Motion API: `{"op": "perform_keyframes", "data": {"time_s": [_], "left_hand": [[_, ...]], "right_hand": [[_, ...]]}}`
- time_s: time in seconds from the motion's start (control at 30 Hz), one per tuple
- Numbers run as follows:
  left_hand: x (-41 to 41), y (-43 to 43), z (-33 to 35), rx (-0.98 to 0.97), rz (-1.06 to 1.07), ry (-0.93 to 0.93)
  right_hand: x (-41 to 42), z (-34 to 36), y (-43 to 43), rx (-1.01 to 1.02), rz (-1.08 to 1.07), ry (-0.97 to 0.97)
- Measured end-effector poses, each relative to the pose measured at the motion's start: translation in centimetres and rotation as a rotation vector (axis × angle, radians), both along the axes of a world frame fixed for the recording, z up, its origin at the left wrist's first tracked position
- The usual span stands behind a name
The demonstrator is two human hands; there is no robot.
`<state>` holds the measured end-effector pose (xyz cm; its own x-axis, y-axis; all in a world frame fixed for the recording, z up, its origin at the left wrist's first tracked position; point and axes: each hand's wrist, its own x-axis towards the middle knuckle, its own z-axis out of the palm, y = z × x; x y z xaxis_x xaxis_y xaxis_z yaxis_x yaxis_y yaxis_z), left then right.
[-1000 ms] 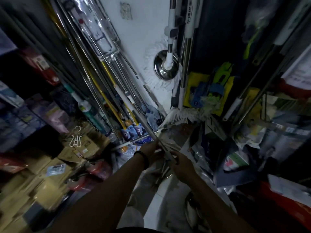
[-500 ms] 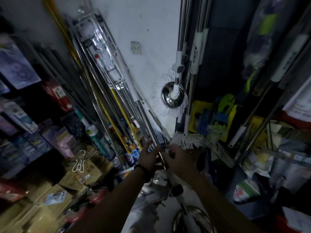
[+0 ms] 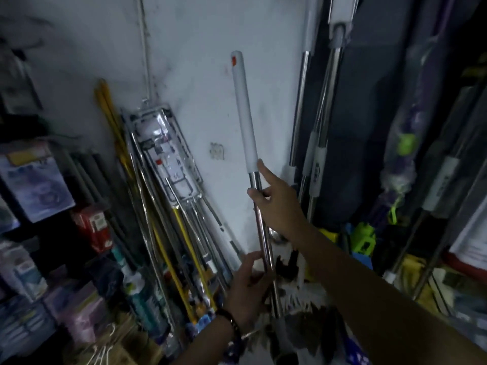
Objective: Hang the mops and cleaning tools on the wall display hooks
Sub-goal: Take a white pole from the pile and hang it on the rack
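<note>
1. Where the arms come in at the lower edge, the left hand [image 3: 246, 291], with a dark bracelet [image 3: 233, 321] at its wrist, has thumb and fingers curled round the lower steel stretch of the mop pole [image 3: 262, 233].
2. Just beyond that hand, a white fringed mop head [image 3: 303, 295] lies low among dark clutter. The pole's foot drops out of sight there.
3. Higher on the same shaft, the right hand [image 3: 278, 200] wraps its fingers round the steel. Its forefinger points straight up and touches the lower rim of the white grip [image 3: 243, 111].
4. The pole stands nearly upright, its top tipped a little leftward. The rounded tip, with a small red mark, stands free in front of the bare white wall [image 3: 200, 75].
5. To the left, a bundle of steel poles [image 3: 158, 206] and yellow poles [image 3: 109, 114] leans into the wall. A strip of bare wall lies between the bundle's edge and the held pole, with a small wall plate [image 3: 216, 151] in it.
6. To the right the room is tighter. Two hanging handles [image 3: 320, 133] with white sleeves run just beside the right hand, against a dark panel.
7. At the far left edge, shelves [image 3: 39, 185] of boxed goods crowd in, a red box [image 3: 92, 227] among them.
8. At the far right, a wrapped purple item [image 3: 405, 143] and a green plastic piece [image 3: 365, 238] sit among more poles, too blurred to tell apart.
9. Farthest off, a thin conduit [image 3: 143, 48] climbs the wall to the top edge.
</note>
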<state>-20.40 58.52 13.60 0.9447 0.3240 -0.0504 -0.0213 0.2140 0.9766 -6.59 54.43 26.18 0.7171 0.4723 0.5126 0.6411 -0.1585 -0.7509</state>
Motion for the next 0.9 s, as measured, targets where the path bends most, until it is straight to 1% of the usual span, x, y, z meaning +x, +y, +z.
{"op": "perform_keyframes", "data": {"time_s": [0.07, 0.13, 0.2, 0.27, 0.37, 0.43, 0.5, 0.63, 0.9], "left_hand": [[0.6, 1.5, 1.4, 0.074, -0.018, -0.006], [1.7, 3.1, 3.0, 0.107, -0.044, -0.021], [3.1, 5.1, 5.1, 0.155, -0.010, -0.059], [4.8, 7.0, 8.3, 0.183, 0.040, -0.127], [7.5, 9.4, 13.5, 0.294, 0.094, -0.273], [9.1, 10.1, 16.2, 0.363, 0.110, -0.338], [10.3, 10.4, 18.2, 0.423, 0.097, -0.395], [12.6, 10.2, 21.6, 0.456, 0.034, -0.509], [17.1, 9.6, 25.9, 0.560, 0.084, -0.522]], "right_hand": [[0.5, 2.6, 1.0, 0.056, -0.006, 0.002], [0.9, 4.7, 1.7, 0.097, -0.021, -0.019], [1.1, 6.2, 2.3, 0.115, -0.055, -0.039], [1.0, 7.7, 2.8, 0.119, -0.094, -0.063], [0.5, 9.9, 3.4, 0.119, -0.138, -0.119], [0.3, 11.6, 3.6, 0.113, -0.207, -0.179], [0.6, 13.4, 3.4, 0.116, -0.280, -0.218], [2.0, 17.3, 2.8, 0.110, -0.341, -0.271], [5.8, 22.7, 2.3, 0.125, -0.366, -0.284]]}}
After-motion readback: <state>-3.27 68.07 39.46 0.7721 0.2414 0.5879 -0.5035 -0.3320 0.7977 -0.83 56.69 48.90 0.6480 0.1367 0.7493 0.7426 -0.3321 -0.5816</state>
